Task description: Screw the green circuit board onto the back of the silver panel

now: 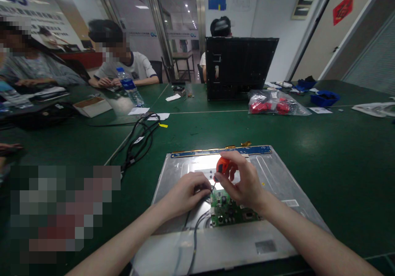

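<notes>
My right hand (243,177) is closed around the red-and-black handle of a screwdriver (221,167). The screwdriver's thin shaft slants down to the upper left corner of a green circuit board (226,212). Close beside the tip, my left hand (193,189) has its fingers curled and pinched together at the board's edge; what they hold, if anything, is hidden. The board lies on the metal back of a flat display panel (173,251). Dark cables (196,235) run from the board's left side down over the panel. A blue strip (259,149) lines the panel's far edge.
A coil of black cables (143,138) lies left of the panel. Farther back stand a large black monitor housing (240,66), a plastic bag with red parts (274,103), a blue tray (324,99) and a water bottle (131,87). Several people sit around the green table (336,152).
</notes>
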The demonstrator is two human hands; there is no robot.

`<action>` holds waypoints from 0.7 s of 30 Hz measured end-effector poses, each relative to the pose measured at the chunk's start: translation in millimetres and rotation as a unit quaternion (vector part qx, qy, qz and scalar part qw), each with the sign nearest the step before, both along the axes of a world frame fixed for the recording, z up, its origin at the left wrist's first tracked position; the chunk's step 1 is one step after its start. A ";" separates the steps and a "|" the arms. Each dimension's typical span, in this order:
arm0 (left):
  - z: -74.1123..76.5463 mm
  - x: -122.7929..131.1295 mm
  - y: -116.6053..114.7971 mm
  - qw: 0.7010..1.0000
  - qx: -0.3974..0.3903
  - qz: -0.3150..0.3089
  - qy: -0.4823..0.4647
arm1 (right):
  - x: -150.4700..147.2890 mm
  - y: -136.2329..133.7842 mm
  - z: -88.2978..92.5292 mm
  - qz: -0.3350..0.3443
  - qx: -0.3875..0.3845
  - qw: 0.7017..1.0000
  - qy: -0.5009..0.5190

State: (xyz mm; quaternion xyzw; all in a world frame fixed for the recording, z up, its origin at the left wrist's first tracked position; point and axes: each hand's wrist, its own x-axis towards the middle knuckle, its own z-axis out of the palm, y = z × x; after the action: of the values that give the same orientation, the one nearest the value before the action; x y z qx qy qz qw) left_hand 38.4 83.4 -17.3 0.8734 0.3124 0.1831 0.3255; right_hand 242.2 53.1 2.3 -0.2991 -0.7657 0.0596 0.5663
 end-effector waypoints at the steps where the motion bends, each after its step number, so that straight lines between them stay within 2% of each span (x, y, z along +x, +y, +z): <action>1: -0.5 -0.1 0.1 1.000 0.001 0.000 0.000 | -0.1 0.1 0.0 -0.005 0.001 1.000 0.003; 9: -2.2 -1.5 -0.2 1.000 0.011 0.002 0.000 | -0.8 1.1 -2.6 -0.032 -0.014 0.999 0.012; 15: -1.9 -1.0 -0.7 1.000 0.008 -0.001 0.000 | 0.1 0.1 -4.5 0.001 -0.042 0.999 0.003; 21: -3.0 -1.7 -0.2 1.000 0.009 -0.008 0.003 | 0.6 2.1 -6.2 -0.021 -0.024 0.999 0.009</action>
State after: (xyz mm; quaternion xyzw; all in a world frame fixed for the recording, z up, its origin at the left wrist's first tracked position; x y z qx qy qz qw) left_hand 36.7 83.1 -20.3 0.8794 0.3048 0.1804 0.3180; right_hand 242.8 55.2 -3.9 -0.3282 -0.7524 0.0687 0.5670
